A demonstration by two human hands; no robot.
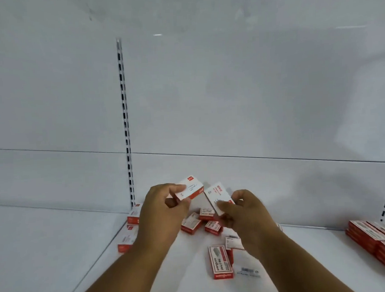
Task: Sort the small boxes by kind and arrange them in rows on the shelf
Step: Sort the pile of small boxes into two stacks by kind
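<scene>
My left hand pinches a small white and red box and holds it up above the shelf. My right hand grips a second white and red box just to the right of the first, tilted. Under both hands several loose red and white boxes lie scattered on the white shelf. One longer box lies flat nearer to me.
A neat stack of red boxes stands at the right edge of the shelf. More boxes are lined up at the left beside the shelf joint. A slotted upright runs up the white back panel.
</scene>
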